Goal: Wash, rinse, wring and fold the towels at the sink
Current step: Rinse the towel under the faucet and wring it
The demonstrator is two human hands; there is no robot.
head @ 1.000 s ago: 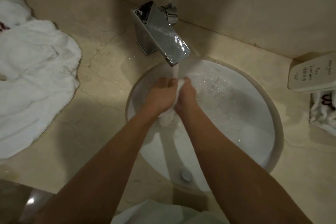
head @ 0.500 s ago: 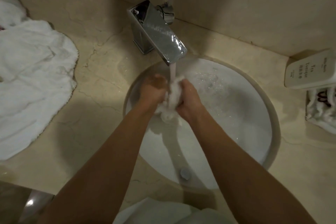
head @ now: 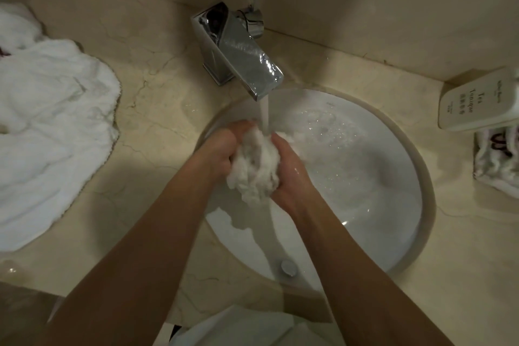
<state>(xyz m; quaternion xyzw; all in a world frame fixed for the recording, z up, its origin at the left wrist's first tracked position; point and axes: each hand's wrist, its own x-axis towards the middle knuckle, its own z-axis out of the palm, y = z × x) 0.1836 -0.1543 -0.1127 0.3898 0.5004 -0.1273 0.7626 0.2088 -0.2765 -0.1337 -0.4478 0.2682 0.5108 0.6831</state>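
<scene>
A small white towel [head: 257,166] is bunched into a wet wad above the round white sink [head: 365,177]. My left hand [head: 222,152] grips its left side and my right hand [head: 292,174] grips its right side, fingers curled into the cloth. Water runs from the chrome faucet [head: 238,53] straight onto the top of the wad. Suds and droplets cover the back of the basin. The drain plug [head: 288,267] shows near the basin's front.
A large white towel [head: 47,135] lies heaped on the marble counter [head: 157,109] at left. At the right edge a cream bottle [head: 477,101] lies above a rolled towel [head: 497,160]. White cloth [head: 238,329] shows at the bottom edge.
The towel went from a tight twist hidden between both fists to a looser, fuller wad. My hands have spread a little apart under the stream.
</scene>
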